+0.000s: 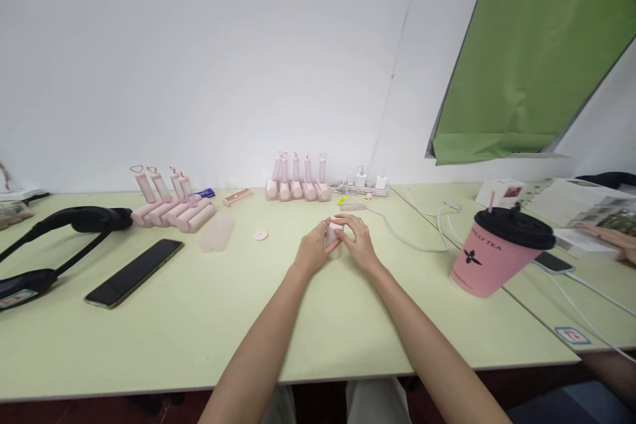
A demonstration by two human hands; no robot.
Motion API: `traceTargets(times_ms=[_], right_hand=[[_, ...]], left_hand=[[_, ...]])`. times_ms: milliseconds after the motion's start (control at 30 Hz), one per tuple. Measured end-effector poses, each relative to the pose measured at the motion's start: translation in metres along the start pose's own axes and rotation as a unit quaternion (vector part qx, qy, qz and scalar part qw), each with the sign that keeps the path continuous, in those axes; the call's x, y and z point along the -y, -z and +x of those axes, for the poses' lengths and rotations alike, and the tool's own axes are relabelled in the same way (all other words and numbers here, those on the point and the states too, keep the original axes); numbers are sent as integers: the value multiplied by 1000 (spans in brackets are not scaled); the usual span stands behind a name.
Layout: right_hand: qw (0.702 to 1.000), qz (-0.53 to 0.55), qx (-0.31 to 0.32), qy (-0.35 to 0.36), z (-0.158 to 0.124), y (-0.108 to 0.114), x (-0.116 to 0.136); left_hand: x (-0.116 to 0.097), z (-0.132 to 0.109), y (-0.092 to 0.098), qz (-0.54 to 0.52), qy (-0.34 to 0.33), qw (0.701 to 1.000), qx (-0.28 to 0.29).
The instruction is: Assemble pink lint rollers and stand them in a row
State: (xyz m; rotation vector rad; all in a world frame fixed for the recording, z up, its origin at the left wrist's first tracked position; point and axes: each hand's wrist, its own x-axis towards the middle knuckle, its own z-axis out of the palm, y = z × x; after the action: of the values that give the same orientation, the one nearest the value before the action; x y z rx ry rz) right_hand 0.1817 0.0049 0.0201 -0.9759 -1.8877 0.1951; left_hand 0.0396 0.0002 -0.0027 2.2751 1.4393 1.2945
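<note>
Between my two hands a small pale pink cylinder [334, 233] stands upright on the table; what exactly it is I cannot make out. My left hand [314, 245] wraps its left side, the thumb across the front. From the right my right hand [358, 242] curls its fingers over the pink top and side. Part of the cylinder is hidden by the fingers. A flat pink disc [261, 234] lies to the left of my hands. Further left rests a translucent pink sleeve [217, 234]. Behind my hands is a slim pink piece [352, 207] beside a white cable.
Pink cylinders with looped tubes [297, 189] line the back; more pink cylinders [173, 212] sit left. A black phone [134, 273] and black headset [64, 238] lie left. A pink cup [491, 255] stands right, near a power strip [372, 190], white cables and another person's hand [613, 238].
</note>
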Motion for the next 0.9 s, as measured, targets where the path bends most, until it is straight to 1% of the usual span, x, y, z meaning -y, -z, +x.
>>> traceTargets(times_ms=[100, 167, 267, 300, 333, 367, 400, 433, 467, 500, 533, 567, 600, 633, 700, 767, 833, 900], right_hand=[[997, 69, 41, -9, -3, -6, -5], [991, 114, 54, -35, -4, -10, -8], [980, 171, 53, -85, -3, -14, -13], [976, 188, 44, -105, -2, -15, -15], [970, 204, 29, -127, -1, -15, -19], [963, 220, 9, -152, 0, -15, -23], [954, 239, -13, -181, 1, -15, -27], [942, 257, -36, -210, 1, -15, -31], [929, 276, -58, -238, 2, -14, -35], [915, 295, -77, -263, 2, -14, -39], [901, 314, -95, -284, 3, -13, -42], [886, 331, -113, -304, 3, -12, -45], [871, 347, -130, -322, 4, -12, -46], [856, 362, -145, -339, 4, -11, -47], [828, 387, -168, -368, 5, -10, -47], [801, 414, -187, -389, 5, -9, -46], [769, 451, -202, -405, 5, -7, -45], [732, 493, -216, -419, 6, -5, -44]], left_hand=[[-4, -3, 4, -7, 9, 1000, 3], [-6, -4, 8, -30, 7, 999, 16], [-2, -3, 18, -70, 4, 996, 58], [3, -2, 22, -77, 9, 995, 61], [10, 0, 26, -71, 17, 996, 50], [18, 1, 30, -49, 31, 998, 27], [27, 1, 34, -9, 53, 999, -8], [37, 1, 39, 45, 82, 994, -50], [48, 0, 43, 103, 125, 982, -94], [58, -2, 48, 149, 176, 964, -135], [68, -5, 53, 172, 227, 944, -165], [76, -8, 57, 171, 267, 931, -180], [84, -11, 61, 153, 288, 927, -184], [89, -13, 64, 129, 296, 929, -182], [97, -15, 67, 88, 281, 940, -173], [98, -12, 66, 69, 265, 947, -166], [90, -3, 61, 27, 245, 954, -170], [72, 8, 56, -62, 202, 957, -198]])
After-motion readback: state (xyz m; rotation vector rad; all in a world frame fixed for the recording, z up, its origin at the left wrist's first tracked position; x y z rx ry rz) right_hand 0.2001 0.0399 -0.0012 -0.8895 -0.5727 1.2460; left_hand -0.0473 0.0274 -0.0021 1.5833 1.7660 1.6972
